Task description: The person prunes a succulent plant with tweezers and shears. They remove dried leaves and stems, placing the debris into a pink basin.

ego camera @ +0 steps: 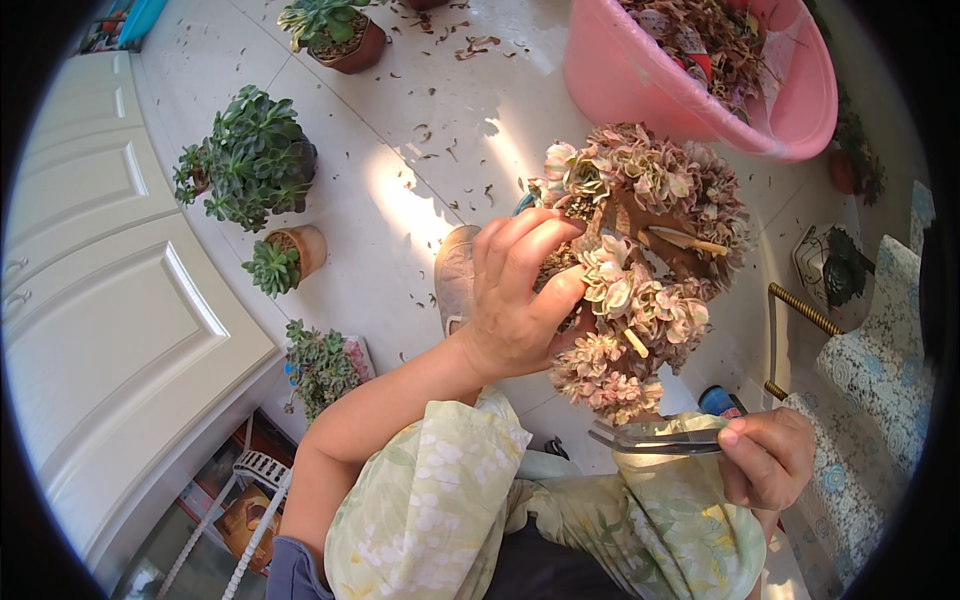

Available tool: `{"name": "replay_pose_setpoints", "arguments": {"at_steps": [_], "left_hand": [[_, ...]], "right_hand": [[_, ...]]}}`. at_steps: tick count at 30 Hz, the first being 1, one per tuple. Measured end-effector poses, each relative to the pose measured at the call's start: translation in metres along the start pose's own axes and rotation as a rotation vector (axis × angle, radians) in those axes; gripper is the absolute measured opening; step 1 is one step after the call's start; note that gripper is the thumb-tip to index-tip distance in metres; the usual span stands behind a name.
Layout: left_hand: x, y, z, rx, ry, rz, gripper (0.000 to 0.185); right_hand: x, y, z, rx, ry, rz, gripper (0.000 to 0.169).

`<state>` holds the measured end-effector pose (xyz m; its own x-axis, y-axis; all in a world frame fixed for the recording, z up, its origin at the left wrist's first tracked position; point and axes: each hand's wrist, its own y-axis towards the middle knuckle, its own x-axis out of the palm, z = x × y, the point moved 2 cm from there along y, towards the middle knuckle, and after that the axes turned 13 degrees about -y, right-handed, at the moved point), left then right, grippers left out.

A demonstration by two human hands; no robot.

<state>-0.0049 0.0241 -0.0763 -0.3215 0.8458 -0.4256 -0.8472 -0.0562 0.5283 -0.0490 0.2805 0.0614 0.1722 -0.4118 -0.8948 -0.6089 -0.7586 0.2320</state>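
Note:
A large variegated succulent (645,300) with pink and cream rosettes and thick brown stems stands before my knees. My left hand (517,292) grips it at the near left side, its fingertips among the lower rosettes and stems. Gritty soil (577,208) shows by those fingers, and the pot beneath is mostly hidden. Two pale sticks (636,343) poke out between the stems. Bent-tip metal tweezers (660,442) are pinched in my right hand (769,459), their tips pointing left, apart from the plant and just below its lowest rosettes.
A pink basin (637,82) of dried leaves stands beyond the plant. Potted succulents (259,161) line the left, near white cabinet doors (135,352). Dry leaf bits litter the tile floor (360,180). At right are a blue can (718,401) and a lace-patterned cloth (870,367).

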Motion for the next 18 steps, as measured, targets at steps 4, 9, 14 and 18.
{"name": "replay_pose_setpoints", "arguments": {"at_steps": [4,9,14,18], "left_hand": [[0.001,-0.001,-0.002,-0.011,-0.018,0.002,0.048],[0.000,-0.002,-0.002,-0.026,-0.025,-0.014,0.049],[0.000,0.000,-0.001,-0.036,-0.058,0.011,0.050],[-0.006,-0.007,-0.005,-0.021,-0.088,0.023,0.048]], "right_hand": [[0.001,-0.001,0.003,-0.022,0.009,0.034,0.034],[-0.002,-0.004,0.003,-0.022,0.028,-0.006,0.043],[-0.002,0.001,0.002,-0.059,0.010,0.099,0.031],[-0.012,0.014,-0.018,0.008,-0.119,0.020,0.041]]}}
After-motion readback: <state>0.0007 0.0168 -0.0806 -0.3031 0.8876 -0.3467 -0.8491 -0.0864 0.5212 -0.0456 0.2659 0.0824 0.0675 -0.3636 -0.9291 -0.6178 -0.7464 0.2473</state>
